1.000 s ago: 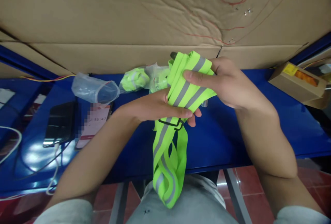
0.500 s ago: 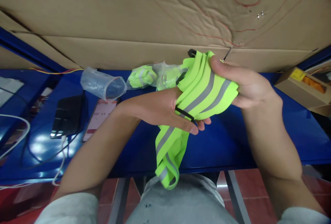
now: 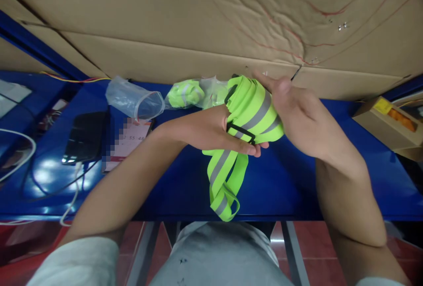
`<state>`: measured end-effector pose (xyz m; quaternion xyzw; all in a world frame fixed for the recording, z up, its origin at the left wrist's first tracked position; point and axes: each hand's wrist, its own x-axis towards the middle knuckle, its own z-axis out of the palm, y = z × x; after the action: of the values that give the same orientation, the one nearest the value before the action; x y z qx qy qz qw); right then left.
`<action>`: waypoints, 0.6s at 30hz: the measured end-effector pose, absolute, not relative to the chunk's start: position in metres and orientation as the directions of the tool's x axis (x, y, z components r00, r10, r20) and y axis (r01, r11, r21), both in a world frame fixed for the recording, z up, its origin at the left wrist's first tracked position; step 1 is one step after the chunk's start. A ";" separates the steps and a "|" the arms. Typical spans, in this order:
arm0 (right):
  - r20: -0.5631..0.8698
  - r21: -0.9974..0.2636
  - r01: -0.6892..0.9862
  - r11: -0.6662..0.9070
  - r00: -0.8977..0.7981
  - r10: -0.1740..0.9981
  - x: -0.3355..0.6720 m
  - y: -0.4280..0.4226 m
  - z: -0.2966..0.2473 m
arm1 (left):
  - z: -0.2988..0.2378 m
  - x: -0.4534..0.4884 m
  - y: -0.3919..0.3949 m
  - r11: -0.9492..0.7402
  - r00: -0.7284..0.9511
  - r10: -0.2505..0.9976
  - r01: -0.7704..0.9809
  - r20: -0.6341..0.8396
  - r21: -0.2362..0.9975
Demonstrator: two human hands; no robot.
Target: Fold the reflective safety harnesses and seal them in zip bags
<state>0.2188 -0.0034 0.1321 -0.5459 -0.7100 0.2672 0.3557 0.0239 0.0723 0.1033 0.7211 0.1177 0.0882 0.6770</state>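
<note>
A neon-yellow reflective strap with grey stripes [image 3: 254,109] is bunched into a roll above the blue table [image 3: 185,180]. My left hand [image 3: 211,131] grips the roll from the left, its fingers curled under a black buckle. My right hand [image 3: 297,109] wraps the roll from the right, thumb on top. A loose loop of the strap [image 3: 224,184] hangs down from my hands toward my lap.
A clear plastic bag [image 3: 135,101] and bagged yellow straps [image 3: 188,94] lie behind my hands. Two phones [image 3: 86,138] with cables sit at left. A cardboard sheet [image 3: 198,21] stands along the back. A small cardboard box [image 3: 386,116] is at right.
The strap has been wound tighter between my hands, and the hanging loop has become shorter. My right hand has rolled over the top of the bundle.
</note>
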 end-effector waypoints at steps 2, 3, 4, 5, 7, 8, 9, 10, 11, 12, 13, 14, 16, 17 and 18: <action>0.195 -0.676 0.674 0.297 -0.225 0.955 0.219 -0.006 0.135 | 0.103 0.024 0.073 -0.082 0.953 0.301 0.055 -0.028 0.995; 0.169 -0.655 0.691 0.305 -0.259 0.951 0.219 -0.006 0.134 | 0.102 0.024 0.073 -0.088 0.952 0.306 0.055 -0.026 0.995; 0.149 -0.661 0.687 0.304 -0.277 0.949 0.219 -0.004 0.133 | 0.101 0.024 0.073 -0.084 0.949 0.313 0.053 -0.024 0.995; 0.149 -0.686 0.662 0.303 -0.279 0.949 0.219 -0.002 0.131 | 0.099 0.025 0.073 -0.070 0.945 0.328 0.043 -0.017 0.997; 0.169 -0.760 0.576 0.302 -0.274 0.947 0.219 0.004 0.126 | 0.098 0.027 0.073 -0.004 0.928 0.371 0.010 -0.008 1.000; 0.169 -0.802 0.523 0.289 -0.265 0.949 0.219 0.006 0.124 | 0.097 0.029 0.073 0.049 0.918 0.396 -0.020 -0.001 0.999; 0.159 -0.842 0.470 0.266 -0.256 0.954 0.219 0.008 0.123 | 0.096 0.031 0.074 0.112 0.909 0.417 -0.051 -0.001 0.992; 0.144 -0.874 0.424 0.237 -0.240 0.960 0.219 0.010 0.123 | 0.095 0.032 0.074 0.181 0.904 0.428 -0.079 -0.006 0.980; 0.132 -0.898 0.386 0.209 -0.215 0.968 0.220 0.010 0.123 | 0.095 0.034 0.074 0.247 0.901 0.433 -0.104 -0.013 0.964; 0.143 -0.915 0.352 0.198 -0.174 0.974 0.220 0.010 0.124 | 0.094 0.036 0.074 0.299 0.903 0.429 -0.121 -0.021 0.947; 0.181 -0.925 0.319 0.207 -0.111 0.977 0.220 0.010 0.126 | 0.093 0.037 0.075 0.333 0.908 0.418 -0.126 -0.027 0.934; 0.221 -0.931 0.287 0.223 -0.041 0.974 0.219 0.009 0.129 | 0.092 0.037 0.075 0.350 0.915 0.402 -0.119 -0.034 0.929; 0.257 -0.945 0.225 0.237 0.066 0.964 0.219 0.008 0.134 | 0.090 0.038 0.076 0.343 0.926 0.374 -0.087 -0.052 0.935; 0.246 -0.955 0.192 0.226 0.084 0.966 0.219 0.008 0.136 | 0.090 0.037 0.077 0.327 0.928 0.368 -0.070 -0.059 0.942; 0.219 -0.966 0.157 0.205 0.079 0.972 0.219 0.008 0.138 | 0.090 0.037 0.077 0.306 0.926 0.371 -0.056 -0.065 0.950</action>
<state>0.2186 0.0078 0.1381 -0.5027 -0.5617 0.3806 0.5357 0.0369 0.0768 0.0896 0.5734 0.1376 0.1341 0.7964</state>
